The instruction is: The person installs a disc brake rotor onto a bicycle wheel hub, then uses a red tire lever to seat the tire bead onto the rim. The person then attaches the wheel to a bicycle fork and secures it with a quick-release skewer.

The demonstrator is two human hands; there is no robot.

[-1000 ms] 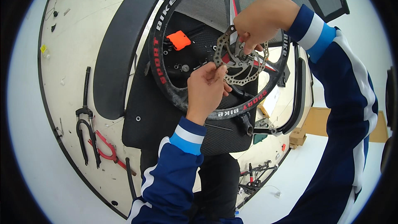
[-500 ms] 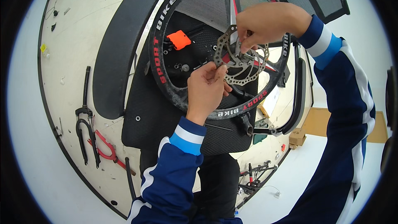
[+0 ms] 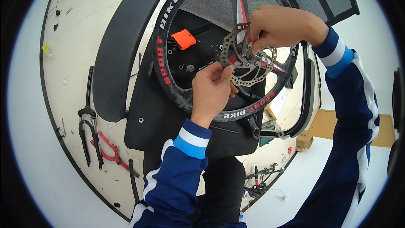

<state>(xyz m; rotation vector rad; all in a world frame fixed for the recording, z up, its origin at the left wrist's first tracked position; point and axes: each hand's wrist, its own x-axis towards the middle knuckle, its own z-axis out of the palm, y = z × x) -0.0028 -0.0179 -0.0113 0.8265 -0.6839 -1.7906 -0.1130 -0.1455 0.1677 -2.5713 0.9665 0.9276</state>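
A black bicycle wheel with broad spokes lies over the dark textured chair seat. At its hub sits a silver brake disc full of holes. My left hand pinches the disc's left edge between thumb and fingers. Above the hub, my right hand has its fingers closed by the disc's centre near the axle; what they hold, if anything, is hidden. An orange hex key holder shows through the wheel, beside small washers and nuts.
A black armrest rises left of the wheel, another at right. On the floor lie a black suspension fork, a red fork and frame parts. A cardboard box stands at right.
My right hand has shifted slightly right and down near the hub, its fingers still closed. The left hand keeps its pinch on the disc. The whole view has shifted a little.
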